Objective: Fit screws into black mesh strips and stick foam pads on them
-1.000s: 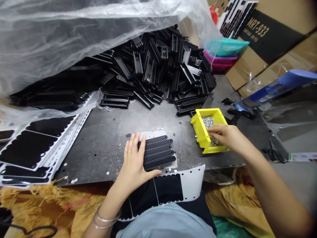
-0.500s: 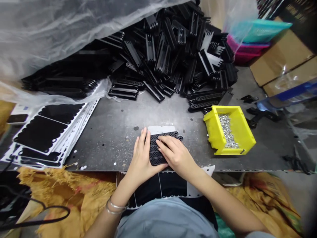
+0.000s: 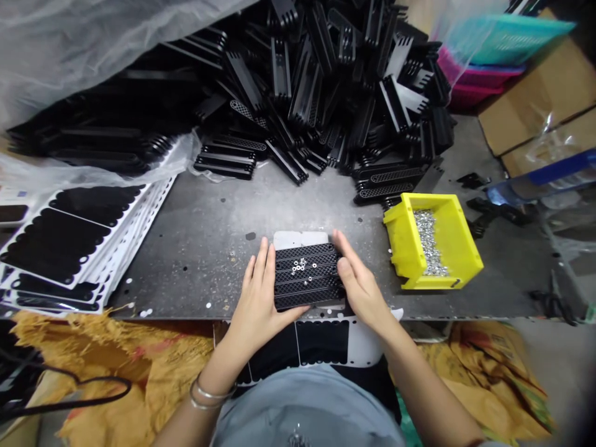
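A row of black plastic bars [image 3: 305, 288] with a diamond-textured face lies side by side at the table's front edge. Several small shiny metal rings, perhaps nuts, [image 3: 298, 267] are scattered on top of them. My left hand [image 3: 258, 292] holds the row's left end, fingers straight along the side and thumb along the near edge. Against the right ends of the bars, my right hand [image 3: 361, 282] presses with its fingers and thumb. A pale grey plate [image 3: 300, 238] shows just beyond the row.
A yellow bin [image 3: 459, 242] with small metal parts stands on the right. Black forked plastic pieces [image 3: 298, 93] form a large heap at the back, partly under clear plastic sheeting [image 3: 93, 56]. Black-and-white sheets [image 3: 51, 245] are stacked left. Scissors [image 3: 552, 301] lie far right.
My right hand has moved from the top of the bars to their right ends. Small metal rings now show on the bars, whose ends look more even. The camera view has shifted slightly.
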The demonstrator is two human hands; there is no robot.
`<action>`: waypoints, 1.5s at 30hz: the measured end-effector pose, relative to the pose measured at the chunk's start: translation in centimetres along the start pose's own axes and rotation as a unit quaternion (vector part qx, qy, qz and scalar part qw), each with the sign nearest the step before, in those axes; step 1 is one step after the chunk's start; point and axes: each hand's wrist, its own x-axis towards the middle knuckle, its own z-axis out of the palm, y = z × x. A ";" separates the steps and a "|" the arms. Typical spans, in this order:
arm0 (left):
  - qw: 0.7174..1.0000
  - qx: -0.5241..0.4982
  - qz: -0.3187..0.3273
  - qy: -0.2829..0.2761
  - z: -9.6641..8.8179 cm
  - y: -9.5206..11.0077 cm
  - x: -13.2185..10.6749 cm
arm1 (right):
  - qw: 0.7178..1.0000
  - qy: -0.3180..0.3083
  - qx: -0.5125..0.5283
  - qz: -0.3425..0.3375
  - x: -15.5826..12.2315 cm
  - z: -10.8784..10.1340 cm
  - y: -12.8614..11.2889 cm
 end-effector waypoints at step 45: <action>0.967 0.092 0.222 0.079 -4.6 -2.4 5.1 | 0.888 0.002 -0.355 -0.291 2.2 -4.5 0.4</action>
